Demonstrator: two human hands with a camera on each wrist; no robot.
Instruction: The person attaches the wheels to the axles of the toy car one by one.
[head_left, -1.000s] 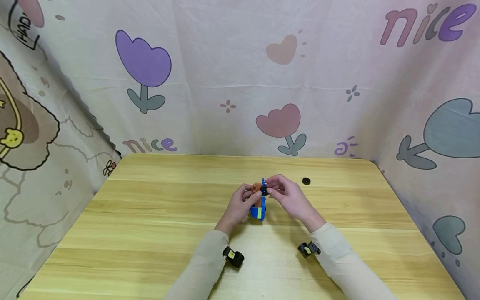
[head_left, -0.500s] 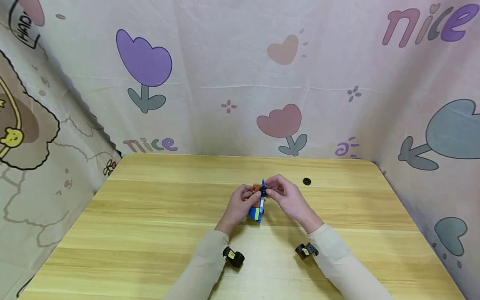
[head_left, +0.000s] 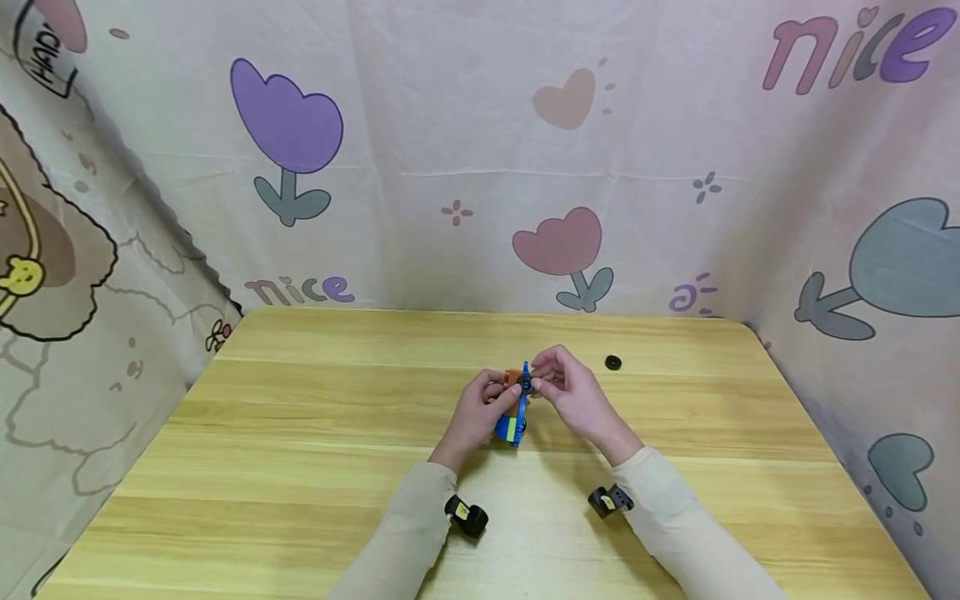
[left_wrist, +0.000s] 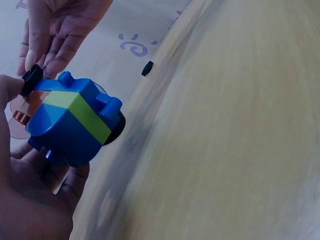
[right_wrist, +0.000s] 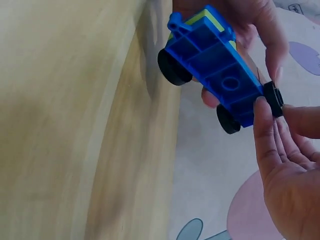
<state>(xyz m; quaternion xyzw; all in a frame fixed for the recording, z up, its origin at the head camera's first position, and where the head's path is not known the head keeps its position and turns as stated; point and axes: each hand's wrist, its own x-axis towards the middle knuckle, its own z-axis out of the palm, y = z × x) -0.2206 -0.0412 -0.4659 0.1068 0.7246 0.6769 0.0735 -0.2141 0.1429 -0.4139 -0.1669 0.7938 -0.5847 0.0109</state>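
Note:
A blue toy car (head_left: 510,428) with a lime stripe is held up over the table, its ribbed underside showing in the right wrist view. My left hand (head_left: 472,412) grips the car's body, which also has an orange-brown part. At one end corner, a black wheel (right_wrist: 273,99) is pinched by my right hand (head_left: 577,400), with the thumb against its outer face. Another finger of that hand touches the blue chassis (right_wrist: 212,65). Two more black wheels sit on the chassis, a rear wheel (right_wrist: 174,67) and a smaller-looking one (right_wrist: 228,119).
A loose black wheel (head_left: 613,362) lies on the wooden table (head_left: 315,433), to the right and beyond the hands. Printed cloth (head_left: 435,108) hangs behind the table and at both sides. Black wrist cameras (head_left: 468,517) are strapped over both sleeves.
The near end of the car has swung slightly left and down toward the person. My right forearm has shifted a little left; both hands keep their hold.

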